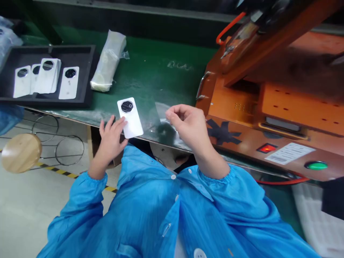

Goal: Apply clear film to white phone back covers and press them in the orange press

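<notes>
A white phone back panel (134,123) with a dark octagonal camera area lies on the green bench near its front edge. My left hand (111,138) rests at its lower left, fingers spread, the index fingertip touching its surface and the thumb by its bottom edge. To the right, my right hand (189,123) is closed in a pinch on the corner of a thin clear film (161,111). The film is see-through, so its full outline is hard to make out.
A black tray (90,77) at the left holds several similar white panels (69,86). Beside it lies a plastic-wrapped bundle (109,61). An orange machine (231,96) with a red switch and green button stands at the right. A round wooden stool (21,153) is at the lower left.
</notes>
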Motion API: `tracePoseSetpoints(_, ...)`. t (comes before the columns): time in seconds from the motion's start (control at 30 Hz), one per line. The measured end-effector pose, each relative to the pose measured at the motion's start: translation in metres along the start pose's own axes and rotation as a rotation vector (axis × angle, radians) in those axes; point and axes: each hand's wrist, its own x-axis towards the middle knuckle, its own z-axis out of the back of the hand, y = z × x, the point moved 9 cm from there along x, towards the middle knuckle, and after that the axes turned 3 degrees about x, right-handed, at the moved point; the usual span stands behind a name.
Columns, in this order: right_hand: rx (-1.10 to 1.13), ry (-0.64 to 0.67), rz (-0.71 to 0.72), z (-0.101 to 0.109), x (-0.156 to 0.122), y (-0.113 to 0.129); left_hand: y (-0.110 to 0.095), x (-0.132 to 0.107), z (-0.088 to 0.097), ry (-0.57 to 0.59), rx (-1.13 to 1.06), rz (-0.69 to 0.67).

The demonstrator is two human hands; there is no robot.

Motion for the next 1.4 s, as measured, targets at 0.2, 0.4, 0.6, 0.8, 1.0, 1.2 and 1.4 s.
tracePoseSetpoints(0.2, -0.052, 0.090, -0.120, -0.057, 0.024, -0.026, -0.043, -0.027, -0.033, -0.144, -0.090, -0.010)
tracePoseSetpoints(0.4, -0.185, 0.177, -0.166, -0.083, 0.041, -0.037, -0.046, -0.031, -0.044, -0.229, -0.160, -0.031)
tracePoseSetpoints(0.6, -0.213, 0.299, -0.110, -0.100, 0.045, -0.030, -0.049, -0.036, -0.042, -0.359, -0.183, -0.113)
tracePoseSetpoints(0.8, -0.302, 0.351, -0.091, -0.109, 0.053, -0.037, -0.051, -0.038, -0.042, -0.409, -0.186, -0.158)
tracePoseSetpoints(1.0, -0.374, 0.378, -0.098, -0.109, 0.056, -0.036, -0.047, -0.037, -0.044, -0.378, -0.208, -0.125)
tracePoseSetpoints(1.2, -0.433, 0.368, -0.135, -0.107, 0.056, -0.031, -0.048, -0.037, -0.040, -0.409, -0.184, -0.138)
tracePoseSetpoints(1.4, -0.482, 0.344, -0.127, -0.107, 0.056, -0.028, -0.047, -0.037, -0.039, -0.409, -0.175, -0.139)
